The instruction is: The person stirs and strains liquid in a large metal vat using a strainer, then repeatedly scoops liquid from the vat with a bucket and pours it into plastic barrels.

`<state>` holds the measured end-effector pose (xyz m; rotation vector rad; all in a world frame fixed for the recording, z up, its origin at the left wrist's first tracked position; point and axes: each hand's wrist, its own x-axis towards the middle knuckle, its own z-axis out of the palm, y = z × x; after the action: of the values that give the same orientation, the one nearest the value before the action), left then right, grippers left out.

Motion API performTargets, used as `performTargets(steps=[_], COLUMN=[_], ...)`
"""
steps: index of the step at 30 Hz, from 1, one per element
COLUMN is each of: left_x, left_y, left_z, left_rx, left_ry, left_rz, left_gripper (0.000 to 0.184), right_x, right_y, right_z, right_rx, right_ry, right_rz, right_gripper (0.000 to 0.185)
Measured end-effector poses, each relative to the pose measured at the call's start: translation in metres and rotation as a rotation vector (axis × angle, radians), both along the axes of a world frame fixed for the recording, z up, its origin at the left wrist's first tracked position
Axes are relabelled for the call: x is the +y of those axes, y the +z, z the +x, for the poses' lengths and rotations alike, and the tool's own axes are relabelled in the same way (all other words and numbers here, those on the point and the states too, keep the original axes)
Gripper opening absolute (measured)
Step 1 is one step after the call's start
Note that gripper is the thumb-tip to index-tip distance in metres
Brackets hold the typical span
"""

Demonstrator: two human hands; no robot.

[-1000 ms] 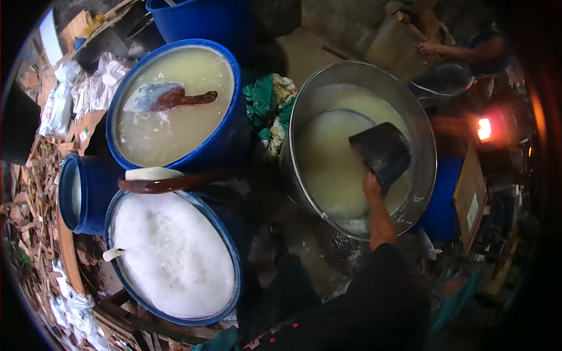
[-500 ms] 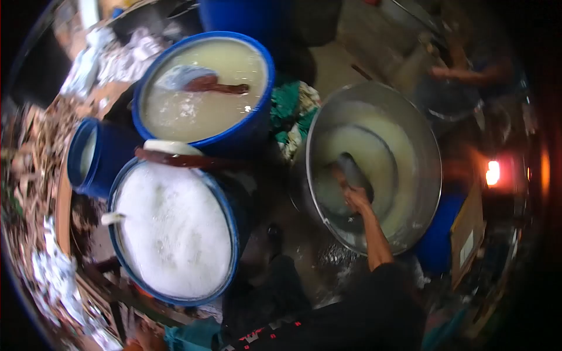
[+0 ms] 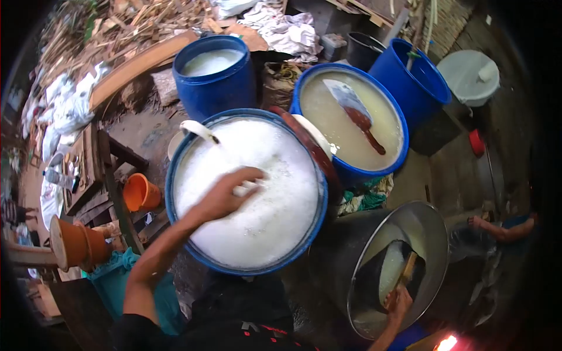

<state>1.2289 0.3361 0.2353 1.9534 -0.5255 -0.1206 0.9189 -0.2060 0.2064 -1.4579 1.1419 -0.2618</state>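
My right hand grips the wooden handle of a black scoop, which holds pale liquid inside the large metal pot. Over the white foam in the blue-rimmed barrel, my left hand hangs with its fingers apart and slightly curved, holding nothing. Whether its fingertips touch the foam is unclear. A white pipe rests at that barrel's rim. Behind the foam barrel, a second blue barrel holds cloudy liquid with a brown-handled paddle in it.
Another blue barrel stands beyond the foam. An orange bucket and a wooden bench are at left. A bright fire glows at bottom right. Another person's arm reaches in from the right.
The view has swung left. My left hand has come into view above the foam. The scoop, earlier moving through the pot's liquid, now shows its open side with liquid inside.
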Motion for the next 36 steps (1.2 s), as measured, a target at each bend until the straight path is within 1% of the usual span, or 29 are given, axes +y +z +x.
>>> performTargets(steps=[1, 2, 3, 4, 5, 7, 8, 9, 10, 11, 12, 13, 15, 16, 18, 19, 20, 22, 24, 25, 26, 28, 29, 30, 32, 33, 34, 35, 36], left_x=[-0.022, -0.041, -0.058, -0.073, -0.088, -0.106, -0.106, -0.115, -0.12, -0.106, -0.089, -0.074, -0.044, -0.025, 0.016, 0.041, 0.063, 0.102, 0.14, 0.148, 0.163, 0.17, 0.174, 0.187, 0.193, 0.195, 0.195, 0.195, 0.196], left_y=[0.004, -0.001, -0.013, -0.023, -0.044, -0.067, -0.062, -0.082, -0.097, -0.079, -0.059, -0.054, -0.045, -0.041, -0.022, -0.016, -0.019, -0.012, 0.003, -0.002, 0.009, -0.007, -0.01, 0.006, -0.001, -0.004, -0.005, -0.006, -0.004], left_z=[-0.002, 0.0, 0.002, 0.003, 0.006, 0.006, 0.008, 0.011, 0.013, 0.019, 0.022, 0.028, 0.039, 0.045, 0.051, 0.063, 0.077, 0.107, 0.133, 0.148, 0.16, 0.189, 0.202, 0.214, 0.239, 0.248, 0.259, 0.268, 0.274], left_rx=[0.059, 0.038, 0.074, 0.144, 0.127, 0.353, 0.385, 0.395, 0.445, 0.719, 0.995, 0.994, 1.191, 1.243, 1.203, 1.177, 1.194, 1.161, 1.171, 1.178, 1.164, 1.133, 1.155, 1.2, 1.141, 1.157, 1.16, 1.158, 1.171], left_ry=[-0.1, -0.193, -0.253, -0.284, -0.334, -0.381, -0.432, -0.476, -0.529, -0.576, -0.623, -0.635, -0.688, -0.726, -0.476, -0.386, -0.355, -0.195, -0.083, -0.073, -0.001, -0.019, 0.004, 0.039, -0.067, -0.069, -0.089, -0.11, -0.116], left_rz=[-0.012, -0.07, -0.159, -0.173, -0.178, -0.207, -0.174, -0.21, -0.236, -0.287, -0.333, -0.342, -0.458, -0.565, -0.666, -0.703, -0.802, -0.814, -0.948, -1.024, -1.055, -1.214, -1.249, -1.243, -1.368, -1.367, -1.403, -1.437, -1.435], left_gripper=[0.034, 0.035, 0.035, 0.035, 0.037, 0.053, 0.061, 0.065, 0.076, 0.082, 0.089, 0.089, 0.095, 0.098, 0.1, 0.103, 0.105, 0.107, 0.107, 0.105, 0.102, 0.098, 0.094, 0.067, 0.072, 0.072, 0.076, 0.08, 0.08], right_x=[0.005, 0.012, 0.024, 0.038, 0.053, 0.093, 0.12, 0.148, 0.175, 0.199, 0.221, 0.245, 0.301, 0.324, 0.369, 0.392, 0.415, 0.461, 0.48, 0.501, 0.522, 0.544, 0.554, 0.563, 0.578, 0.588, 0.6, 0.618, 0.636], right_y=[0.017, 0.034, 0.053, 0.072, 0.088, 0.115, 0.131, 0.148, 0.162, 0.169, 0.175, 0.181, 0.2, 0.203, 0.218, 0.223, 0.228, 0.244, 0.247, 0.258, 0.269, 0.268, 0.269, 0.271, 0.278, 0.279, 0.279, 0.285, 0.289], right_z=[0.0, 0.001, 0.004, 0.011, 0.021, 0.038, 0.05, 0.068, 0.085, 0.098, 0.113, 0.13, 0.172, 0.2, 0.24, 0.265, 0.291, 0.348, 0.402, 0.433, 0.465, 0.519, 0.547, 0.578, 0.645, 0.672, 0.694, 0.708, 0.718], right_rx=[0.036, 0.07, 0.071, 0.071, 0.067, 0.054, 0.06, 0.007, -0.044, -0.071, -0.067, -0.078, -0.08, -0.084, -0.04, -0.031, -0.019, 0.055, 0.103, 0.177, 0.252, 0.189, 0.21, 0.229, 0.481, 0.516, 0.548, 0.534, 0.521], right_ry=[0.046, 0.089, 0.11, 0.132, 0.144, 0.134, 0.136, 0.202, 0.267, 0.205, 0.201, 0.209, 0.247, 0.241, 0.442, 0.506, 0.574, 0.748, 0.843, 0.972, 1.105, 1.187, 1.259, 1.328, 1.484, 1.487, 1.487, 1.555, 1.623], right_rz=[-0.026, -0.051, -0.048, -0.049, -0.06, -0.165, -0.171, -0.145, -0.121, -0.123, -0.135, -0.158, -0.202, -0.207, -0.152, -0.175, -0.192, -0.259, -0.338, -0.429, -0.524, -0.911, -0.947, -0.981, -1.016, -1.035, -1.057, -1.14, -1.221], right_gripper=[0.018, 0.021, 0.023, 0.026, 0.026, 0.014, 0.014, 0.02, 0.028, 0.042, 0.042, 0.045, 0.048, 0.048, 0.058, 0.058, 0.057, 0.055, 0.055, 0.051, 0.048, 0.038, 0.035, 0.034, 0.035, 0.034, 0.033, 0.033, 0.033])
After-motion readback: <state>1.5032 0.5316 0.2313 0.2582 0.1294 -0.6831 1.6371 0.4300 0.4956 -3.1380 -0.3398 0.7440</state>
